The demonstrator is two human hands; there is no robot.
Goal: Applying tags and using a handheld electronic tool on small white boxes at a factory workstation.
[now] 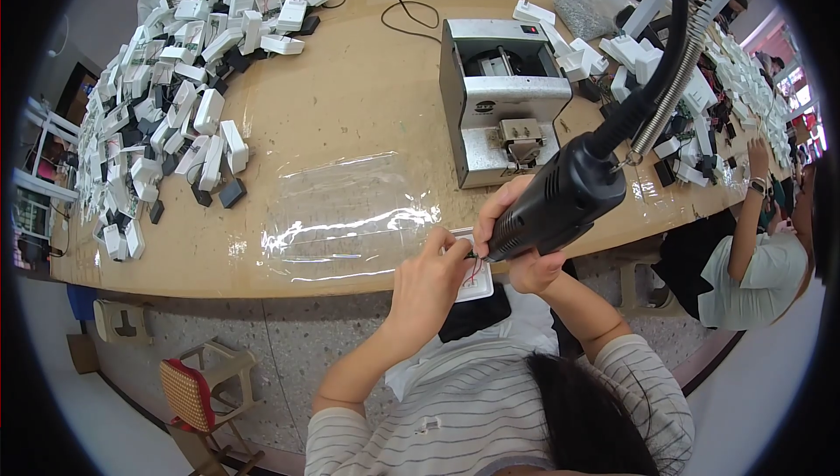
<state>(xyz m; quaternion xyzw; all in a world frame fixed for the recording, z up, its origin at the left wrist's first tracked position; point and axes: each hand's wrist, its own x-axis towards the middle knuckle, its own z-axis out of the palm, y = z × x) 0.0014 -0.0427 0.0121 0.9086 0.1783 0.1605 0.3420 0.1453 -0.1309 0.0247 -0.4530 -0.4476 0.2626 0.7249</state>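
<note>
My right hand (535, 271) grips a black electric screwdriver (560, 196), its fingers wrapped round the lower body. The tool hangs from a coiled spring (669, 73) and a thick black cable, tilted with its tip down to the left. Below the tip is a white plastic housing (477, 285) with thin red wires in it, at the table's front edge above my lap. My left hand (429, 279) is closed over the housing's far left part, thumb and fingers pinched beside the screwdriver tip. What lies between those fingertips is hidden.
A grey metal machine (506, 95) stands just beyond my hands. White housings and black blocks are heaped at the left (184, 117) and right (696, 108). Clear film (350, 205) covers part of the table. Another person (757, 257) sits at the right; a chair (188, 393) stands at lower left.
</note>
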